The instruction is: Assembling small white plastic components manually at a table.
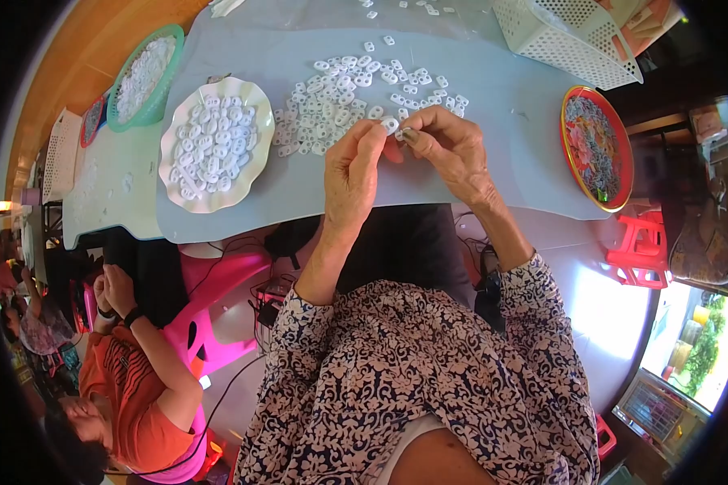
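Above the table's near edge, my two hands meet fingertip to fingertip. Between the thumb and fingers of my left hand (354,166) is a small round white plastic piece (390,125). My right hand (451,153) pinches a second, smaller white piece (402,135) right against it; fingers partly cover it. Just beyond my hands lies a loose heap of small white oval pieces with holes (319,109). To the left, a scalloped cream dish (170,166) is filled with rounded white plastic pieces (218,145).
A red bowl (573,158) of dark and orange small parts stands at the table's right, below a white perforated basket (534,40). At left are a green basket (174,73) with white pieces and a seated person in an orange shirt (150,396). Red stools (639,250) stand at right.
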### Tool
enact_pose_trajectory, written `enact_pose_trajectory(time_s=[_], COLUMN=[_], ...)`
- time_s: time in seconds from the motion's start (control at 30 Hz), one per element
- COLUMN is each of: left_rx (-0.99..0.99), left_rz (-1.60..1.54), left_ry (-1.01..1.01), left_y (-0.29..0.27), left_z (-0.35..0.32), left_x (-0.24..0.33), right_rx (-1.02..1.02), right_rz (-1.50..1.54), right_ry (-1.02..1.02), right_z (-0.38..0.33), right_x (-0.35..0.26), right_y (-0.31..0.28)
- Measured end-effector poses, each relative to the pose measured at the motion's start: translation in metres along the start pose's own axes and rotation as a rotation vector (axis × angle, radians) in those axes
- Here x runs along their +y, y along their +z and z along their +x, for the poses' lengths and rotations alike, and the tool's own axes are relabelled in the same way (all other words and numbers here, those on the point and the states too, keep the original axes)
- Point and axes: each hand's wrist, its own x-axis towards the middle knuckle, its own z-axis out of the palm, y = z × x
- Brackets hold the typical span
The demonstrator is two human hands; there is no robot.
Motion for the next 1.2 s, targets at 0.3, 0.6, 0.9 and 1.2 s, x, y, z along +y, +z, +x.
enact_pose_trajectory(time_s=[0.3,0.6,0.9,1.2], left_rx=[-0.024,-0.106,-0.046,-0.044], left_rz=[0.148,-0.043,-0.043,-0.039], left_ry=[0.13,0.02,0.068,0.157], left_y=[0.001,-0.005,0.001,0.001], left_z=[-0.002,-0.008,-0.004,-0.003], left_x=[-0.007,-0.011,-0.02,-0.017], right_rx=[0.036,0.091,0.072,0.06], right_rz=[-0.065,-0.138,-0.099,-0.08], right_ry=[0.054,-0.017,-0.001,-0.003], right_z=[-0.003,-0.01,-0.007,-0.006], right_x=[-0.012,0.0,0.008,0.004], right_y=[0.002,0.007,-0.002,0.005])
